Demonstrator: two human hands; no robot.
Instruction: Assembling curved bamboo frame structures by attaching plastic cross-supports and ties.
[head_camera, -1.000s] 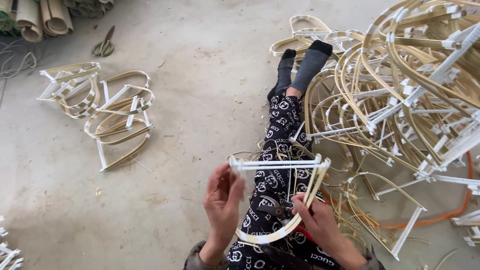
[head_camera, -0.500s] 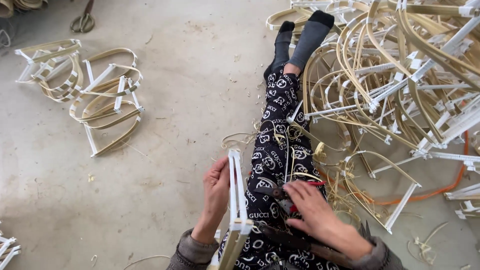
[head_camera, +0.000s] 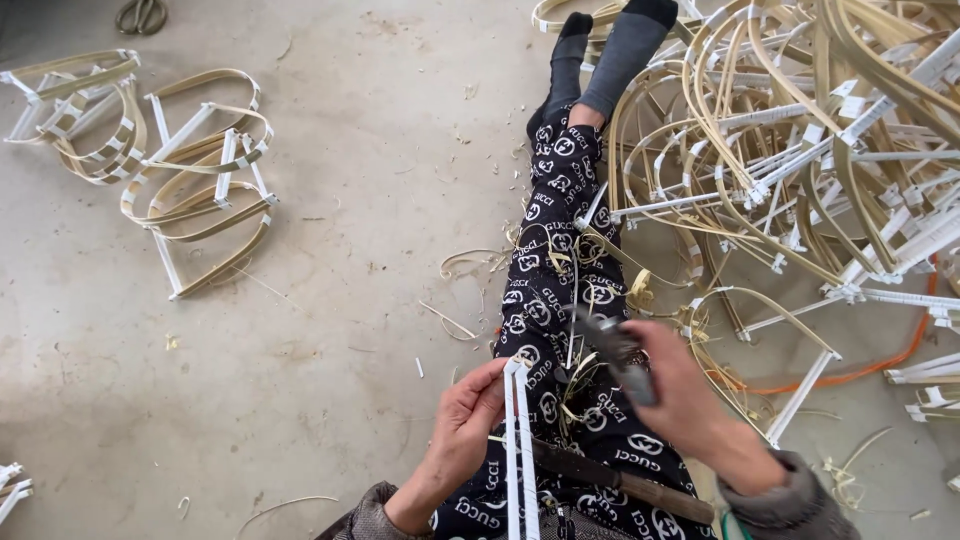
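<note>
On a bare concrete floor (head_camera: 330, 300) (bamboo frames (head_camera: 800, 150) heaped alongside), left hand (head_camera: 465, 425) grips a white-taped frame (head_camera: 520, 450), right hand (head_camera: 680, 385) clasps a tool (head_camera: 615, 355).

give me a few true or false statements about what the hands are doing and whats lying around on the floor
1. The left hand grips a white frame held edge-on to the camera. True.
2. The right hand is empty. False: it holds a dark tool, blurred.
3. The big pile of bent frames lies on the person's left. False: it lies on their right, beside the outstretched legs.
4. A smaller stack of frames lies on the concrete floor to the left. True.
5. The person wears bright red socks. False: the socks are dark grey.
</note>
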